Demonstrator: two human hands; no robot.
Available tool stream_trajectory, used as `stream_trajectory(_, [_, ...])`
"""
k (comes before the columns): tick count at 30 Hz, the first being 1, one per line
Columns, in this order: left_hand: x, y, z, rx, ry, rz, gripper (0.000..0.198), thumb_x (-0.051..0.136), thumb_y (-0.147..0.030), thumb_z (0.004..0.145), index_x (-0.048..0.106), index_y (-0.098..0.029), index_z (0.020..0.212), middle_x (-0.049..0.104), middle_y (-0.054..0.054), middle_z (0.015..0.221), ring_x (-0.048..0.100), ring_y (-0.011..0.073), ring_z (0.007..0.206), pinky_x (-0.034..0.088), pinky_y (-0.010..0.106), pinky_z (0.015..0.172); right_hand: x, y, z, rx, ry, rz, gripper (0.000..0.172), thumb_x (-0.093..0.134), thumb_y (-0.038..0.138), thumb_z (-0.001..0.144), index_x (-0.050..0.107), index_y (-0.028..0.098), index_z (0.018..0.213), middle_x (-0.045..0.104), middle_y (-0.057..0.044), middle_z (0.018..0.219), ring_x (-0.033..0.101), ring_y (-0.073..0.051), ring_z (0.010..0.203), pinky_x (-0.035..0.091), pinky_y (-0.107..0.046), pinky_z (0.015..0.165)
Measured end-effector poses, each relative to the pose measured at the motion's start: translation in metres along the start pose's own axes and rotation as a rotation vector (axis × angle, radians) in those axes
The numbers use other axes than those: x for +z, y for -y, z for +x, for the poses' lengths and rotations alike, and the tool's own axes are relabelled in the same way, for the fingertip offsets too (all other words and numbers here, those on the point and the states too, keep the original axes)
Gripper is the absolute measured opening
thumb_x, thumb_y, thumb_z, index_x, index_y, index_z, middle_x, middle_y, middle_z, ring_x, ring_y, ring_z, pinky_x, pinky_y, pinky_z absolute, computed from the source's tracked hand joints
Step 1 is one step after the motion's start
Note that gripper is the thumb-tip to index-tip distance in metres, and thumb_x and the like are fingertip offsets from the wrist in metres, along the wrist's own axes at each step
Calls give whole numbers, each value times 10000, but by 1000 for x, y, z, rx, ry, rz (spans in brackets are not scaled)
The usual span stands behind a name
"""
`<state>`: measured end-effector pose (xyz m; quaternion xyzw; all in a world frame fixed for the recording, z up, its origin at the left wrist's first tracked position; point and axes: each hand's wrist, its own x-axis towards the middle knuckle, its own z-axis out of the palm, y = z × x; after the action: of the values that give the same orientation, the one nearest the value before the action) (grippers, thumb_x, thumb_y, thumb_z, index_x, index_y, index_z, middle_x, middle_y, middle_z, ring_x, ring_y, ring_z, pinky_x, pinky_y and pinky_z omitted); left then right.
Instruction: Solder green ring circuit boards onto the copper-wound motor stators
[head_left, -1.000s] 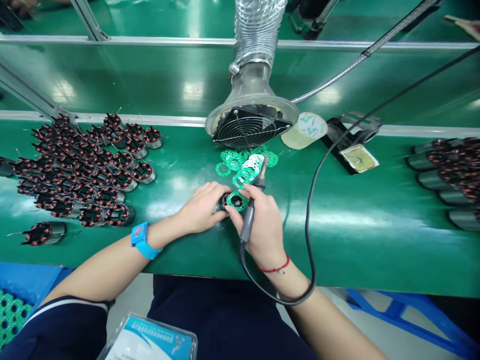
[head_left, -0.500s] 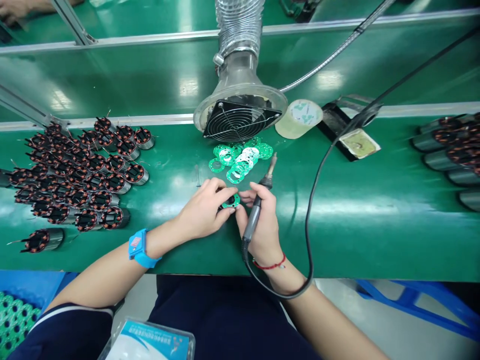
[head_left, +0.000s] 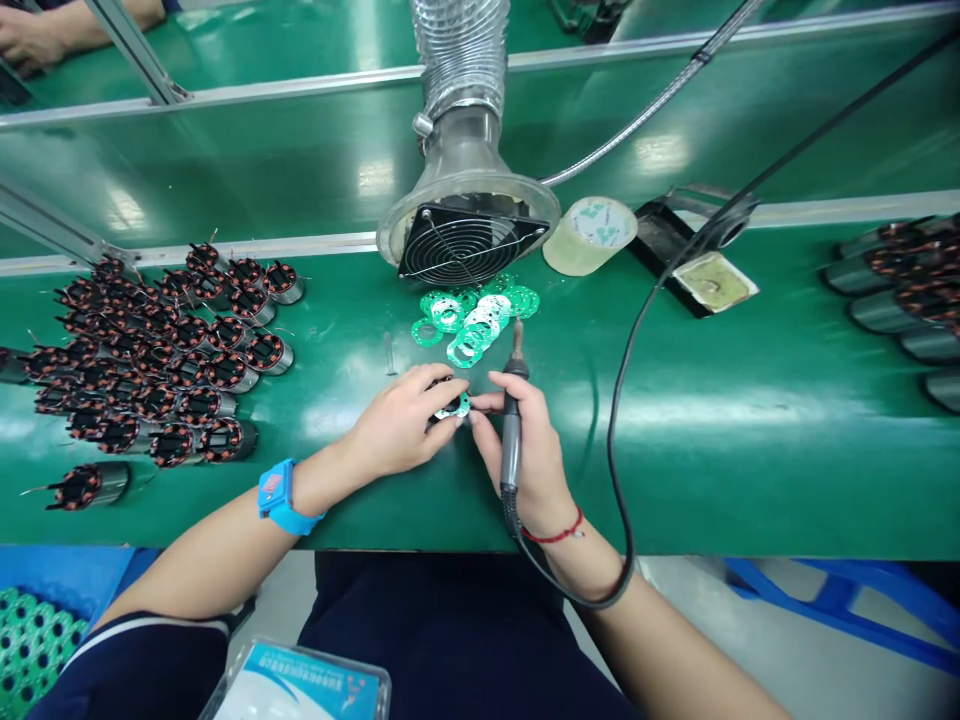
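My left hand is closed around a motor stator, mostly hidden under the fingers, with a green ring-shaped circuit board at its end. In my right hand a soldering iron is held, its tip pointing up and away from me. The thumb and a fingertip of that hand reach to the edge of the ring board. Just beyond both hands lies a loose pile of green and white ring boards. The iron's tip is close to the pile's right side.
Many wound stators stand at left, more stators at right. A fan-fitted fume extractor hangs over the pile. Behind are a tape roll and an iron stand with sponge. The iron's black cord loops right. Another person's hand shows top left.
The soldering iron has swung more upright, its tip moving left. The ring board in my left hand has tilted and shows more white. The view has shifted slightly.
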<state>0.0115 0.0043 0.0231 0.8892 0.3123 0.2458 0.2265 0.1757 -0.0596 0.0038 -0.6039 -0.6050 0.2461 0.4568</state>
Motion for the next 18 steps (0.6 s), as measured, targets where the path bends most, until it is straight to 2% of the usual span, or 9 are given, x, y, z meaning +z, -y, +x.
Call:
stream_trajectory(3, [5,3,1,1,-33,0,286,513,-243,922,574,-145,1184,632,138,1154,604,250,1100,536,444,943,1,-1,1,23,29,16,384,565,205,869,445,267,1229,686,3,888,698,-167,782,567,-330,723])
stream_trajectory(6, [5,7,2,-20,-11,-53,330,517,-272,935,520,-155,1243,621,142,1188,586,256,1136,514,453,969,2,-1,0,33,43,3,399,557,202,867,435,262,1242,676,1,891,688,-167,781,564,-332,723])
stream_trajectory(10, [-1,12,-2,-89,61,-119,677,658,-357,856,313,-181,1412,514,177,1329,530,292,1223,480,485,1009,0,3,4,-41,20,-99,515,606,232,831,416,243,1310,652,-76,1069,650,-238,984,549,-438,853])
stream_trajectory(12, [-7,12,-4,-129,127,-60,735,718,-357,798,327,-155,1385,517,185,1293,524,316,1193,474,508,988,-3,6,12,-147,84,-165,563,626,233,811,417,236,1334,614,-121,1208,593,-288,1116,515,-499,925])
stream_trajectory(15, [-23,11,-5,-194,245,65,506,688,-288,807,460,-143,1235,589,142,1136,555,296,1066,482,489,919,-6,10,25,-302,276,-223,552,580,155,810,431,227,1337,616,-126,1234,586,-297,1124,502,-510,934])
stream_trajectory(16, [-29,10,-4,-211,288,83,379,657,-257,823,507,-151,1155,610,117,1068,569,278,1012,485,464,893,-5,10,29,-333,312,-233,534,568,140,815,441,218,1327,634,-123,1197,601,-290,1088,510,-499,917])
stream_trajectory(18, [-40,11,-2,-228,360,74,119,582,-195,851,568,-169,967,630,68,927,586,236,905,481,402,839,-3,8,34,-365,300,-255,473,587,178,838,466,199,1296,660,-118,1116,619,-283,1010,525,-474,869])
